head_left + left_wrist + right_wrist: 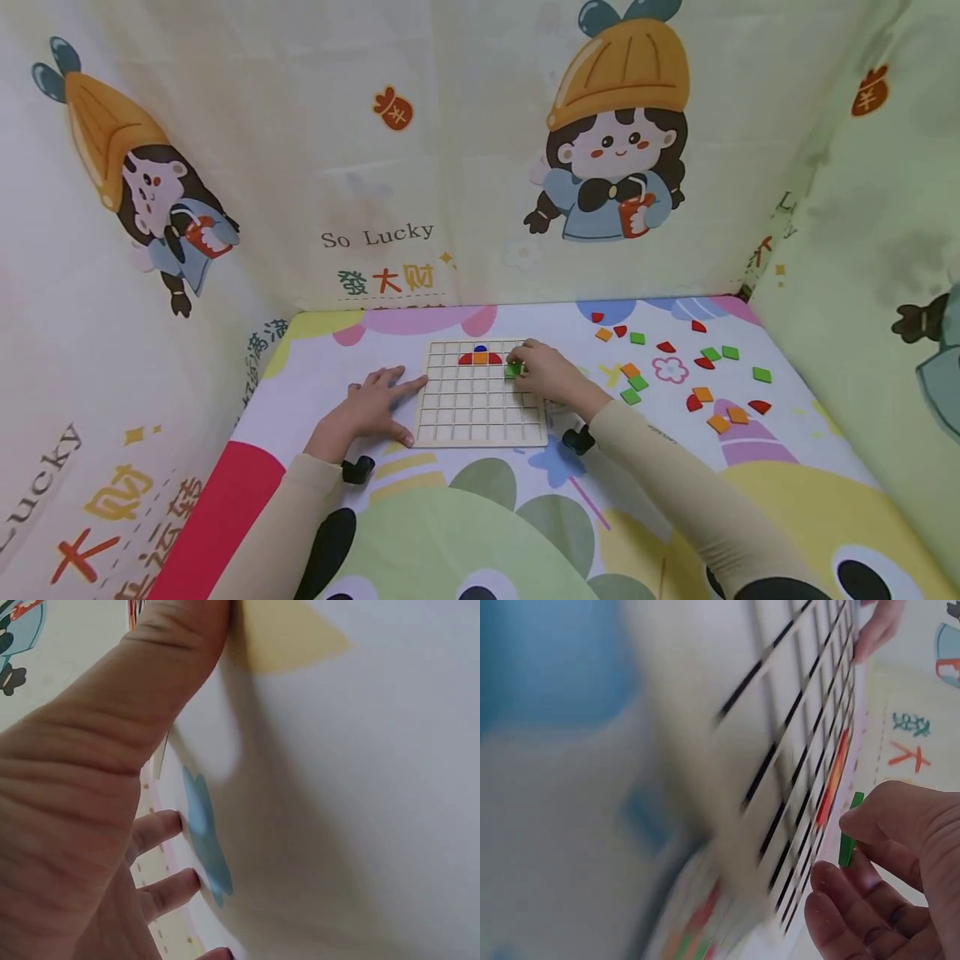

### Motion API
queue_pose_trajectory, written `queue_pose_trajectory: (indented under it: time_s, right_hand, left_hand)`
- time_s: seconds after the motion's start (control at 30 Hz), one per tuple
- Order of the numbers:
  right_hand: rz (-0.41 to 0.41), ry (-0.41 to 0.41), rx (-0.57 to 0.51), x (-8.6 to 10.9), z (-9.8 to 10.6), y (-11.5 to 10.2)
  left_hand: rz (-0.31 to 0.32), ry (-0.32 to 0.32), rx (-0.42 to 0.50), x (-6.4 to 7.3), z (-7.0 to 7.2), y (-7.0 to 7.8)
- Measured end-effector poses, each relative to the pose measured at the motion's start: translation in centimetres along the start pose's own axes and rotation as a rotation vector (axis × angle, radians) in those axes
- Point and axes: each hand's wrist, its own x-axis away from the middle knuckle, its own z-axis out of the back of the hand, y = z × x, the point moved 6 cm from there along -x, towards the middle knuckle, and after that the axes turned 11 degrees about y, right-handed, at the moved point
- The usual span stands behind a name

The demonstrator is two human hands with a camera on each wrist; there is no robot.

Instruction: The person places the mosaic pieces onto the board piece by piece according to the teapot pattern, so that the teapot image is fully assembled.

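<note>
A pale wooden grid board [465,417] lies on the table. My left hand [367,412] has its fingers spread, with the index fingertip and thumb against the board's left edge. My right hand [551,375] pinches a green square tile [850,832] between thumb and fingers, over the board's upper right cells. In the upper rows of the grid sit an orange square tile [480,359], a red quarter-round piece [466,359] to its left and another red piece [494,358] to its right. A small blue piece [481,348] is just above the orange one.
Right of the board, loose pieces lie scattered: several green squares [761,375], orange squares [737,415] and red quarter-rounds [760,407]. A printed cloth [600,325] covers the table. Patterned curtains [480,167] rise behind and at both sides.
</note>
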Motion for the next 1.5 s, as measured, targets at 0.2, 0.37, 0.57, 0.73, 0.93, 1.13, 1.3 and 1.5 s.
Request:
queue_pose_trajectory:
  time_s: [0.2, 0.37, 0.57, 0.73, 0.93, 1.13, 1.3, 1.5]
  right_hand:
    - [0.083, 0.034, -0.036, -1.9, -1.8, -2.5]
    - [0.101, 0.052, -0.05, -3.0, -3.2, -3.8]
    - [0.075, 0.059, -0.078, -4.0, -4.2, -4.5]
    - [0.049, 0.063, -0.071, -4.4, -4.6, -4.6]
    - [0.037, 0.046, -0.05, -4.7, -4.9, -4.8]
    - [0.022, 0.06, -0.015, -4.8, -5.0, -5.3]
    - [-0.007, 0.094, -0.005, -4.7, -5.0, -5.9]
    - [-0.029, 0.091, 0.017, -4.4, -4.9, -6.6]
  left_hand:
    - [-0.008, -0.018, 0.038, 0.0, -0.2, 0.4]
    - [0.0, -0.065, 0.095, 0.1, -0.5, 0.6]
    - [0.017, -0.075, 0.13, 0.1, -0.8, 0.6]
    - [0.013, -0.063, 0.134, 0.1, -0.8, 0.4]
    - [0.019, -0.06, 0.144, 0.2, -0.8, 0.2]
    - [0.007, -0.048, 0.128, 0.2, -1.0, 0.1]
    - [0.013, -0.044, 0.128, 0.2, -0.8, 0.3]
    - [0.02, -0.048, 0.132, 0.4, -0.7, 0.3]
